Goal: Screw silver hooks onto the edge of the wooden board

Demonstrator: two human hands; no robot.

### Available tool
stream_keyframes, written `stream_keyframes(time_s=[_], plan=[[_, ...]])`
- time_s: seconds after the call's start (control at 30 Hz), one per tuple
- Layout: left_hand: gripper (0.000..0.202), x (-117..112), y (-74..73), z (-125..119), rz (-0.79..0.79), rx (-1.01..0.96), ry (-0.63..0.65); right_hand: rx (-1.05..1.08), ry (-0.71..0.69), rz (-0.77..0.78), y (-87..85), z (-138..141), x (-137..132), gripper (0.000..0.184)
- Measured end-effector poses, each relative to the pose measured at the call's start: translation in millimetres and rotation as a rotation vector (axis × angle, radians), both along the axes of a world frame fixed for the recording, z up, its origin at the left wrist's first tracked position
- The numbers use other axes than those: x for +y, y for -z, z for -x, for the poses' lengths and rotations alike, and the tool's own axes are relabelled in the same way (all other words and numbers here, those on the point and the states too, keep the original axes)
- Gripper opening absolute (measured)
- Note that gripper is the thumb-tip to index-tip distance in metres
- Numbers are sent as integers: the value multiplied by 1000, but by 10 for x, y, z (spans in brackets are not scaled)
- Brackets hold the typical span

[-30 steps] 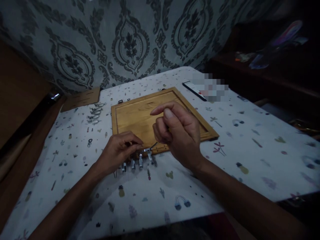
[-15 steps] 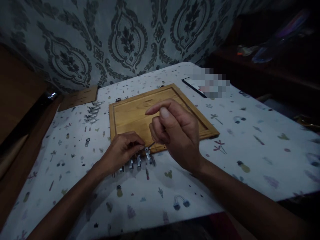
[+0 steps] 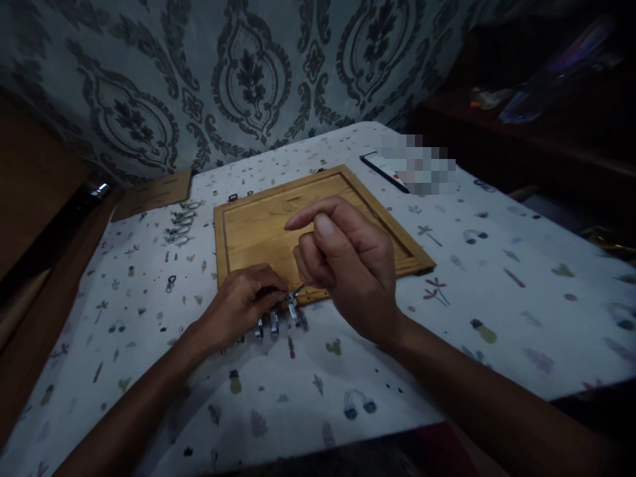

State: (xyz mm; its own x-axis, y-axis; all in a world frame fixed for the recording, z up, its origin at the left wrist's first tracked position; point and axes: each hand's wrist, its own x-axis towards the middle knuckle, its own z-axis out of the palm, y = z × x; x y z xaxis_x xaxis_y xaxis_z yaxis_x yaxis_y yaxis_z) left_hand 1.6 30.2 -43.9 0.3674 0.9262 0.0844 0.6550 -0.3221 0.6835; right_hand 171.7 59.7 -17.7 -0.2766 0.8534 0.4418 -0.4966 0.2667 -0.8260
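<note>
A square wooden board (image 3: 258, 228) with a raised frame lies flat on a patterned tablecloth (image 3: 348, 371). Several small metal hooks (image 3: 275, 322) hang in a row off its near edge. My left hand (image 3: 246, 301) rests on that edge, fingers pinched around one of the hooks. My right hand (image 3: 342, 262) hovers just right of it, above the board. Its lower fingers are curled round a thin metal tool whose tip (image 3: 298, 290) points at the hook. The index finger sticks out.
More loose metal hooks (image 3: 181, 225) lie left of the board, beside a flat piece of cardboard (image 3: 152, 194). A phone-like flat object (image 3: 385, 169) lies at the far right. A patterned curtain hangs behind. The table's near edge runs along the bottom.
The view shifted slightly; both hands stay at the board's near edge. My left fingers close a little tighter over the hook.
</note>
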Motion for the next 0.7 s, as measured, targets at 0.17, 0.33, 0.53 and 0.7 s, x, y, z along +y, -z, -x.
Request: stream_keyframes(time_s=[0.17,0.33,0.53,0.7], plan=[[11,5,2,-14,-25,49,9,15,-7,-17,1,5,7,22],[14,1,-19,-50,-76,124,41,62,-19,-53,24,17,20,18],[17,-8,-23,-54,-162,208,78,71,-32,-53,31,23,17,19],[17,-18,-1,-58,-181,253,83,58,-19,-60,26,23,9,20]])
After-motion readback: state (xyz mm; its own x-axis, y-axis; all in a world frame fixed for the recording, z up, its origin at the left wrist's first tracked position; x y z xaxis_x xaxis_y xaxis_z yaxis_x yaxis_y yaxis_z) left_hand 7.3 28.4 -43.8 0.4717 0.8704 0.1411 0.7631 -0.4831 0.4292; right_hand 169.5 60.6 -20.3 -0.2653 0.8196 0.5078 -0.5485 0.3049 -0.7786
